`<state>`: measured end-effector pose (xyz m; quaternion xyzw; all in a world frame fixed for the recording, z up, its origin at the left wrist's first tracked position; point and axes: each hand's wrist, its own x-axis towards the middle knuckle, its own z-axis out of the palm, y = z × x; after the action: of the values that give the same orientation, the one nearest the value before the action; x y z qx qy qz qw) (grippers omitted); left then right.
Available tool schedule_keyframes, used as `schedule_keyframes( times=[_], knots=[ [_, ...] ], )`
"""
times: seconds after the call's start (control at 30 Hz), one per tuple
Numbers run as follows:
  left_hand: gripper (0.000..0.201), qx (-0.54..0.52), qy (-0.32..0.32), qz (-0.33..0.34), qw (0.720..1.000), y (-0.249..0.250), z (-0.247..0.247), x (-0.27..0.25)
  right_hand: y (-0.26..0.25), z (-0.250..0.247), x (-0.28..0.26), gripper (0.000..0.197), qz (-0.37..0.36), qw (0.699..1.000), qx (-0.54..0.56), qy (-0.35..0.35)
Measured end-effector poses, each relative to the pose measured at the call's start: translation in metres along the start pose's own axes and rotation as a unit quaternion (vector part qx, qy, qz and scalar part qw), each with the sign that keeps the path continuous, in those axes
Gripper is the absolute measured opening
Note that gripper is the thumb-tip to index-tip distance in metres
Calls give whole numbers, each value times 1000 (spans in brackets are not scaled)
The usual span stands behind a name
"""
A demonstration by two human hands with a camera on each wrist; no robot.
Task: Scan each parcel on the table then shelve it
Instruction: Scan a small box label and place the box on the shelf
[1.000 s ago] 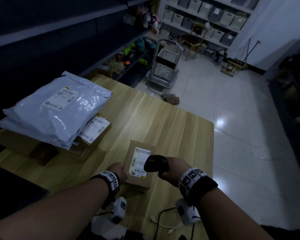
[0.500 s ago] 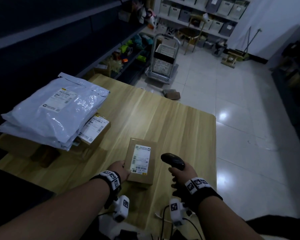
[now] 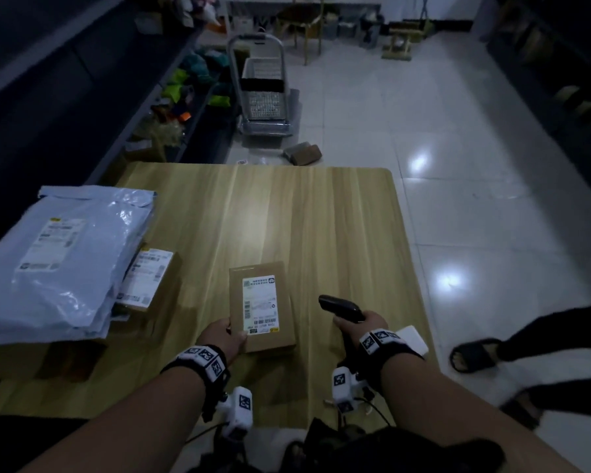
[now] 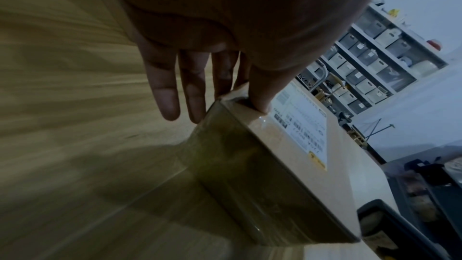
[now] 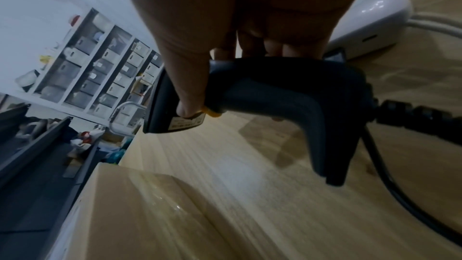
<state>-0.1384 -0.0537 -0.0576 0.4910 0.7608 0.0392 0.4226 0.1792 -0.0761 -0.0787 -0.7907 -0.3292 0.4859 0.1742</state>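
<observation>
Resting flat on the light wooden desk [image 3: 321, 216], the small brown cardboard parcel with a white label [image 3: 261, 307] is gripped at its near left corner by the left hand [image 3: 224, 336], thumb on top. The right hand [image 3: 359, 324] clenches the black handheld barcode scanner [image 3: 342, 307] just right of the parcel. Grey plastic mailer bags [image 3: 65, 254] lie stacked at the desk's left.

Box [image 3: 260, 305] on the table [image 3: 321, 227], near edge, left hand [image 3: 223, 336] at its near-left corner. Scanner [image 3: 342, 307] just right of it, in the right hand [image 3: 362, 327]. Mailers [image 3: 62, 261] stacked far left, over another box [image 3: 149, 278]. Cart [image 3: 263, 93] beyond the table's far edge.
</observation>
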Motion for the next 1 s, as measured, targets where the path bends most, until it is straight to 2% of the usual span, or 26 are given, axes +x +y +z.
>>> schedule_keyframes(
  times=[0.2,0.43,0.63,0.73,0.83,0.9,1.0],
  knots=[
    [37,2,-7,-16,1000,-2,0,5,13,5,2,50,27,1000,-1,2],
    [33,21,-4,-21,1000,-3,-1,9,17,10,9,63,40,998,-41,-1],
    [31,23,-4,-16,1000,-2,-2,8,17,5,12,53,55,996,-66,1],
    [33,24,-2,-13,1000,-3,-2,9,10,-2,4,58,69,994,-80,22],
    [34,10,-9,-15,1000,-3,-4,10,-7,-6,-2,73,50,990,-94,87],
    [34,0,-16,-12,1000,-3,-6,10,-22,-3,-5,71,16,991,-75,112],
    [34,-4,-22,-2,1000,-5,-7,8,-44,14,-10,64,-16,999,-21,39]
  ],
)
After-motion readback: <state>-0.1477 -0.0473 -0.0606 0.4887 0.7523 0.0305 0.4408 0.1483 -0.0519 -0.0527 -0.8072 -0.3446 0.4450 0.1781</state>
